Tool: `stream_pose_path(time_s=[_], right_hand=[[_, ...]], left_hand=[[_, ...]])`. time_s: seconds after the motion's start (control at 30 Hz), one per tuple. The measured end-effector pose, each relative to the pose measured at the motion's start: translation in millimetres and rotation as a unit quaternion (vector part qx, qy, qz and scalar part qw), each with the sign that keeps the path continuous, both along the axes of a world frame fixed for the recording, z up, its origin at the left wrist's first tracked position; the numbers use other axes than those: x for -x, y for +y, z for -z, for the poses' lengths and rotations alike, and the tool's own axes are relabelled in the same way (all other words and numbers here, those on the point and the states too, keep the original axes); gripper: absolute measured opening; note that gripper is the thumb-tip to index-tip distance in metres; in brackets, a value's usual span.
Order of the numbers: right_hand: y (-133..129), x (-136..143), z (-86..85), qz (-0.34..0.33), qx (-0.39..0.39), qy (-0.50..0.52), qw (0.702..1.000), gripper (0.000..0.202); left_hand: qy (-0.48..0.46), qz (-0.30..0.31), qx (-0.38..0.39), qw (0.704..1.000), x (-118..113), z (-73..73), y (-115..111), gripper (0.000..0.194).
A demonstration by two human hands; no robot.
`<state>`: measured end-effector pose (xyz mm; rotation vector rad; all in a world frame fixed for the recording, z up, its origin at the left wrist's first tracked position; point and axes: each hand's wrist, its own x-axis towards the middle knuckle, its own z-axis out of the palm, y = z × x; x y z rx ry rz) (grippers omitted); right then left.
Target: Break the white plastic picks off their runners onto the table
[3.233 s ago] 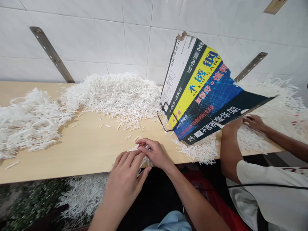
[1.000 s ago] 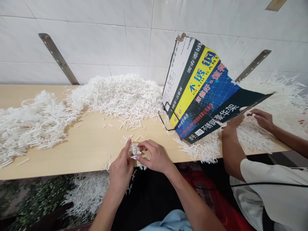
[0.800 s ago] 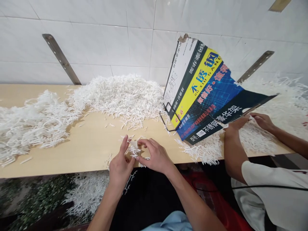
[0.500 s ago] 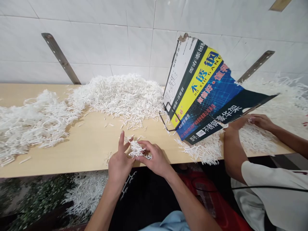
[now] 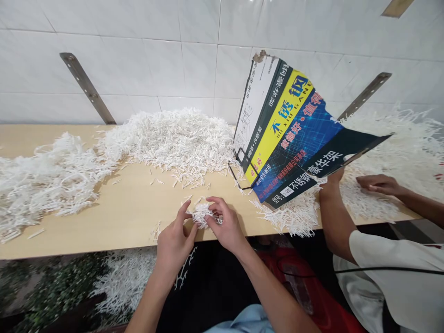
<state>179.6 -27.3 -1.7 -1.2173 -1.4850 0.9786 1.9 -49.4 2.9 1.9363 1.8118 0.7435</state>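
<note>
A small clump of thin white plastic sprigs (image 5: 201, 215) sits at the front of the table, between my two hands. My left hand (image 5: 174, 238) meets its left side, thumb and index finger curved round the edge. From the right, my right hand (image 5: 227, 226) has its thumb pressed on the clump and its fingers bent over the far side. The fingertips beneath the clump are partly hidden. A few loose sprigs lie just behind and to the left of the hands.
White sprigs form a large heap (image 5: 180, 141) by the wall and another pile (image 5: 48, 175) at left. A printed cardboard sheet (image 5: 284, 134) stands upright in a black wire stand (image 5: 239, 178). Beyond it, a co-worker's hand (image 5: 381, 184) rests near more sprigs. Branches hang below the table.
My left index finger has come down from pointing up and now curves toward the clump. The right hand has shifted slightly right, and its fingers wrap further over the sprigs.
</note>
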Motion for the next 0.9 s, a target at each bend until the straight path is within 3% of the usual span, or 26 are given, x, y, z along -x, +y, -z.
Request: stream_pose_path(time_s=[0.13,0.27,0.37,0.5,0.63,0.77,0.83,0.9], right_hand=[[4,-9,2.3,-0.045,0.054,0.142,0.987,0.042],[6,-20,2.6,-0.1,0.093,0.266,0.954,0.048],[6,-25,2.9,-0.103,0.11,0.311,0.938,0.048],[0,-22,-3.6,-0.083,0.121,0.329,0.933,0.047],[-17,-11,-16.8,-0.089,0.129,0.295,0.943,0.057],[-40,-5,-21.2,-0.006,0.105,0.124,0.987,0.062],[-49,-6,-19.5,0.037,0.1,0.034,0.994,0.055],[-52,-8,-17.7,0.041,0.097,-0.014,0.994,0.036]], left_hand=[[-0.035,-0.001,0.006,0.999,4,2.4,4,0.034],[-0.026,-0.019,0.04,0.999,-7,-1.9,8,0.024],[-0.023,-0.022,0.04,0.999,-17,-7.5,8,0.019],[0.05,-0.002,0.073,0.996,-23,-14.6,7,0.015],[0.09,-0.004,0.091,0.992,-22,-15.9,9,0.013],[0.002,-0.117,0.025,0.993,-8,-13.0,19,0.035],[-0.067,-0.151,-0.001,0.986,1,-12.4,24,0.041],[-0.137,-0.124,0.004,0.983,8,-12.6,28,0.042]])
